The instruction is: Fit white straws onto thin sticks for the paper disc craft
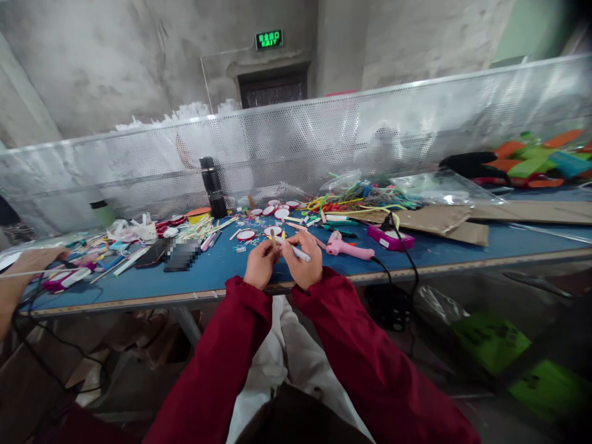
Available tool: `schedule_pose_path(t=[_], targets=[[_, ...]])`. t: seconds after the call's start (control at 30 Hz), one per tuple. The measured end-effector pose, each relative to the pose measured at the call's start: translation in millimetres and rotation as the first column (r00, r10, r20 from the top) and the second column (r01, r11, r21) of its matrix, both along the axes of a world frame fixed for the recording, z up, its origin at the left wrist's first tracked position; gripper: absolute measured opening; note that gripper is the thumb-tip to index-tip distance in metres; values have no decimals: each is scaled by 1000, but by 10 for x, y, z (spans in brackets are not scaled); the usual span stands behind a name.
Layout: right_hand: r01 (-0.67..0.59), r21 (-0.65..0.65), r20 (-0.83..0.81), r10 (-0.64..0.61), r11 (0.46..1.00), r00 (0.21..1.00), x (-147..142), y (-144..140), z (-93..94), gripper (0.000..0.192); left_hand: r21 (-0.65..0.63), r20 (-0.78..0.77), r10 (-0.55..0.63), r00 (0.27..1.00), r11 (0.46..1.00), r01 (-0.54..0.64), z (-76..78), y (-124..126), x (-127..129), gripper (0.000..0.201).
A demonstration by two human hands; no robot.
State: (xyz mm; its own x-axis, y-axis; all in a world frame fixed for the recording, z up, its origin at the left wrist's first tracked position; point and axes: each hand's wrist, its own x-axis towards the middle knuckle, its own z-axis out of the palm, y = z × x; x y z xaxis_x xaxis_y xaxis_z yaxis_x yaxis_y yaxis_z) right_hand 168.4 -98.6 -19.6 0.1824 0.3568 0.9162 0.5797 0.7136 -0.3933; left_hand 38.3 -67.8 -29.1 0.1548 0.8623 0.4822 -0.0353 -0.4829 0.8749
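Two hands (283,264), white stick (296,251) half-hidden

Glue gun (348,248) right of flask (213,186)

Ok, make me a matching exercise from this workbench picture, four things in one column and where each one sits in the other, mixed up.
Things:
1. white stick
2. pink glue gun
3. black flask
4. cardboard sheets

Places:
A. upright on the blue table, near the mesh divider
B. flat on the table, right of the pile of coloured strips
C. held between the left hand and right hand
D. lying on the table just right of the hands

Pairs: 1-C, 2-D, 3-A, 4-B
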Motion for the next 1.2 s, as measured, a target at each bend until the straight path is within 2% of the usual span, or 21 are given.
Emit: schedule_pose_path(t=[0.6,0.83,1.2], targets=[[2,19,8,-2,1000,1000,-1,-7,1,15,3,11,-19,1000,1000,19,-9,22,-6,26],[-15,96,51,10,995,999,-7,24,-6,16,19,8,-15,1000,1000,15,8,12,-12,30],[-22,86,52,18,996,998,-1,28,-8,16,24,7,5,1000,1000,-5,1,0,2,32]])
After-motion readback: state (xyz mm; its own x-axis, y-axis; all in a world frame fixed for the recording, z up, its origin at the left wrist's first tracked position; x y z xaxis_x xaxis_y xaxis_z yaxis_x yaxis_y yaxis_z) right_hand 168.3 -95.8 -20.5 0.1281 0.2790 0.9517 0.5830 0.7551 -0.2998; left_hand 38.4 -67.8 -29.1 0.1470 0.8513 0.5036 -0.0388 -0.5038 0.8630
